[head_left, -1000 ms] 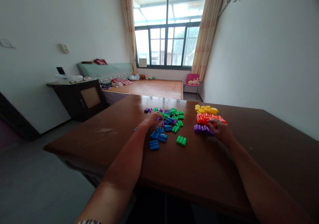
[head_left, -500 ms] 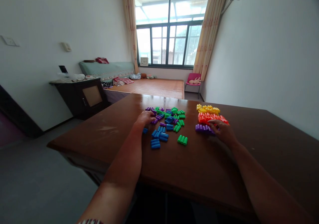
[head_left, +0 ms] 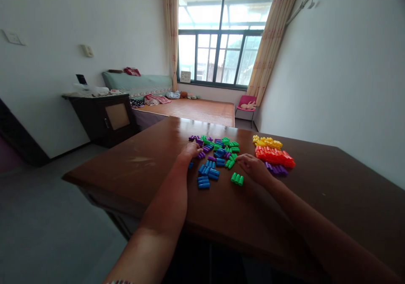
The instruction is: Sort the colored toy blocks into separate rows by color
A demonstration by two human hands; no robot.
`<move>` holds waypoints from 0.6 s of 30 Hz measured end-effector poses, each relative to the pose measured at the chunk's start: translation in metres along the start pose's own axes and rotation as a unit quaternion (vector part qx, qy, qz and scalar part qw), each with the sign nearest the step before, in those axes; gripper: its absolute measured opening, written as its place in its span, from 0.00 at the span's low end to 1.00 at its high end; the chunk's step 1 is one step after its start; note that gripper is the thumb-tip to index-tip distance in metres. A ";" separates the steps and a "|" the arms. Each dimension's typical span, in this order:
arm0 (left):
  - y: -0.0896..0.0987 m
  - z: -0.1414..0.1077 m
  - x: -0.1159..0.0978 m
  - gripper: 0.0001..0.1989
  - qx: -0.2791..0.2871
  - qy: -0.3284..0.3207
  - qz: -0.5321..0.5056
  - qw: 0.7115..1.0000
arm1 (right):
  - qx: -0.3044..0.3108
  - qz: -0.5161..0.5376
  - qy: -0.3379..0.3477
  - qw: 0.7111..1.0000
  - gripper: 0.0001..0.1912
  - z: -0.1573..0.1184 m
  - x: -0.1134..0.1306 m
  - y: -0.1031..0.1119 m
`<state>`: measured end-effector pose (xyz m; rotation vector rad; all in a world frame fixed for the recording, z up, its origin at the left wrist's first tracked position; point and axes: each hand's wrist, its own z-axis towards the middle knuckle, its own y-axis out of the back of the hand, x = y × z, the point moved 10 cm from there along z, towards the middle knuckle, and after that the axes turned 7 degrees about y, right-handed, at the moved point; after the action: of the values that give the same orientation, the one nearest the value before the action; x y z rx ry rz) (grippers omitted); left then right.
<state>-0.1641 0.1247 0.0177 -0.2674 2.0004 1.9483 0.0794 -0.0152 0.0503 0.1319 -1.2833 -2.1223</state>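
Observation:
Small ribbed plastic pieces lie on the brown table (head_left: 152, 166) in front of me. My left hand (head_left: 191, 150) rests at the left of the mixed pile, its fingers closed on a purple plastic piece (head_left: 201, 154). Blue pieces (head_left: 204, 182) and green pieces (head_left: 233, 150) lie around that hand. My right hand (head_left: 252, 166) is over the gap right of the pile, fingers stretched left toward the green pieces, nothing visible in them. Just right of it is a row of purple pieces (head_left: 276, 169), partly hidden by the hand.
Behind the purple row lie an orange-red group (head_left: 274, 155) and a yellow group (head_left: 267, 142). A lone green piece (head_left: 237, 179) sits near the right hand. Beyond the table are a bed (head_left: 205, 109), a pink chair (head_left: 246, 103) and a dark cabinet (head_left: 104, 117).
My right hand has moved left, off the purple row and over to the green pieces. My left hand stays at the pile's left side. The view has shifted slightly.

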 end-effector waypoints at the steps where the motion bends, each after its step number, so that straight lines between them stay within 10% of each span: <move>1: 0.002 0.000 0.004 0.13 -0.003 0.017 0.004 1.000 | 0.027 -0.004 0.033 0.999 0.13 0.016 0.020 -0.012; 5: 0.007 -0.001 0.005 0.12 -0.008 -0.001 -0.011 1.000 | 0.108 -0.055 0.075 0.990 0.13 0.074 0.062 -0.057; 11: -0.014 -0.010 -0.017 0.21 0.108 -0.120 -0.039 0.986 | 0.195 -0.099 0.007 0.976 0.11 0.111 0.063 -0.106; 18: -0.004 -0.005 -0.016 0.29 0.054 -0.115 -0.023 0.992 | 0.032 -0.030 0.008 0.999 0.10 0.098 0.054 -0.054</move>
<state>-0.1480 0.1184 0.0199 -0.0582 1.9241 1.7476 -0.0274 0.0456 0.0691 0.2160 -1.3549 -2.1256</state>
